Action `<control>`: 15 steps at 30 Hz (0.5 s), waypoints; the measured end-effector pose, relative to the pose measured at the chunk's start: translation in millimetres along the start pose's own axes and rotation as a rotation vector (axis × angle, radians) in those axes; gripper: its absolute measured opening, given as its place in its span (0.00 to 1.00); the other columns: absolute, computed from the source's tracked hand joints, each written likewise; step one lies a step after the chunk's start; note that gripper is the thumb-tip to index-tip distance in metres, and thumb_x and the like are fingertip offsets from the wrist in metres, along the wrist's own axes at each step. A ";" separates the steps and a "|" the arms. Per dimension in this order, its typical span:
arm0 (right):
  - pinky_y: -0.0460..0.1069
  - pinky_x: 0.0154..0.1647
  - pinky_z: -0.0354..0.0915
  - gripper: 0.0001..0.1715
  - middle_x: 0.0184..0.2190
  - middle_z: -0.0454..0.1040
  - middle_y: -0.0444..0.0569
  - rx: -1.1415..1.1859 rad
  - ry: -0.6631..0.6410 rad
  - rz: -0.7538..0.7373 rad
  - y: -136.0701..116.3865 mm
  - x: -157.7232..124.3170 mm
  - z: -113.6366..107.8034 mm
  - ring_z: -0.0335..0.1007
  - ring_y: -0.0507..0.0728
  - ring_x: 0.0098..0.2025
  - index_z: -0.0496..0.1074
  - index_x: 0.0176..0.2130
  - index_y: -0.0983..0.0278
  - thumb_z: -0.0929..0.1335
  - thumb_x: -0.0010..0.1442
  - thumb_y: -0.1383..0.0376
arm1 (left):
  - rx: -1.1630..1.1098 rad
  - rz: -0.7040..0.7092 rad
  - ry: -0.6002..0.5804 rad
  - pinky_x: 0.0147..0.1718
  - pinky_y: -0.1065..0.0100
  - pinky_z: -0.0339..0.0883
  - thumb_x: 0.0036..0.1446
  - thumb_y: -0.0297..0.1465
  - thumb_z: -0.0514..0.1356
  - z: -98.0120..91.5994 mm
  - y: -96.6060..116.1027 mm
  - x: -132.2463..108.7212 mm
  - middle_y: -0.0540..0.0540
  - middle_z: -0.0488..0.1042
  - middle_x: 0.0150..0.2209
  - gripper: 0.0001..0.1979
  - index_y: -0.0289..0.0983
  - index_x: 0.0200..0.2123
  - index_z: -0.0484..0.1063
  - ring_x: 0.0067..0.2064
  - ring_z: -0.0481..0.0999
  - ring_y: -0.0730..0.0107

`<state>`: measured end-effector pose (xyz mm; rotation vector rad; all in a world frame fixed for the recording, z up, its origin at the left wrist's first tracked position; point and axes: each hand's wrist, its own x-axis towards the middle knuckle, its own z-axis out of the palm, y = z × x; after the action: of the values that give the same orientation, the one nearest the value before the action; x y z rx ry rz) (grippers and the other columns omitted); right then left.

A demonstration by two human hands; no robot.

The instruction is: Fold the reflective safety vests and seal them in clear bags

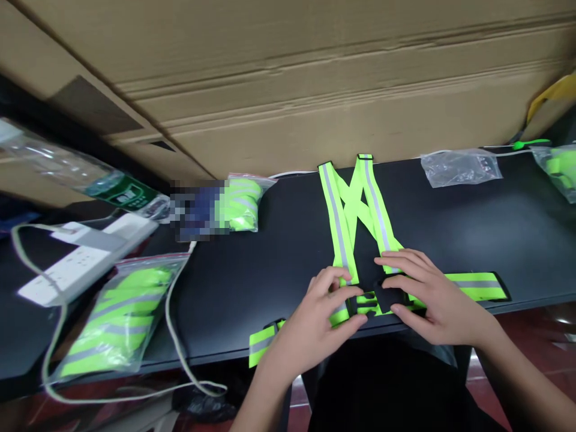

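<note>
A neon yellow-green reflective strap vest (348, 204) lies spread on the black table (279, 264), its two shoulder straps crossing toward the far edge. Its waist belt runs along the near edge, one end (477, 285) lying flat to the right, the other hanging over the edge at the left. My left hand (321, 312) pinches the belt and the left half of a black plastic buckle (375, 300). My right hand (432, 297) grips the buckle's right half, fingers curled over it. Both hands meet at the buckle near the table's front edge.
Two bagged folded vests lie at the left, one at the front (119, 318) and one further back (238, 204). A white power strip (85, 255) with trailing cable and a plastic bottle (67, 168) sit far left. A clear bag (461, 167) lies back right. Large cardboard (315, 78) stands behind.
</note>
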<state>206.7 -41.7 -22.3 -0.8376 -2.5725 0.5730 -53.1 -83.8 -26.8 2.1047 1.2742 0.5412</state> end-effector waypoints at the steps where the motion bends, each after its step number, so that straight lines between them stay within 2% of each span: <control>1: 0.66 0.67 0.54 0.12 0.63 0.66 0.57 -0.008 0.004 0.003 -0.8 0.4 0.4 0.55 0.64 0.69 0.69 0.50 0.62 0.66 0.66 0.65 | 0.007 0.006 0.015 0.51 0.55 0.72 0.66 0.34 0.61 1.5 -0.6 -0.3 0.41 0.64 0.55 0.11 0.41 0.51 0.72 0.54 0.70 0.57; 6: 0.66 0.65 0.57 0.13 0.61 0.69 0.57 -0.071 0.046 0.022 -5.6 3.3 2.9 0.59 0.65 0.66 0.70 0.50 0.62 0.67 0.65 0.65 | 0.035 0.045 0.068 0.51 0.58 0.74 0.68 0.34 0.58 8.2 0.0 -1.2 0.38 0.57 0.61 0.12 0.40 0.53 0.68 0.55 0.70 0.59; 15: 0.65 0.63 0.59 0.12 0.61 0.68 0.59 -0.076 0.080 0.054 -10.0 2.9 -2.8 0.62 0.65 0.64 0.68 0.49 0.62 0.67 0.64 0.67 | 0.002 0.042 0.052 0.54 0.59 0.73 0.70 0.35 0.56 6.3 0.5 -0.1 0.38 0.59 0.60 0.12 0.41 0.54 0.65 0.60 0.68 0.56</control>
<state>201.1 -46.5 -14.5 -0.9377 -2.5190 0.4503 -48.8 -85.9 -31.0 2.1366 1.2617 0.6165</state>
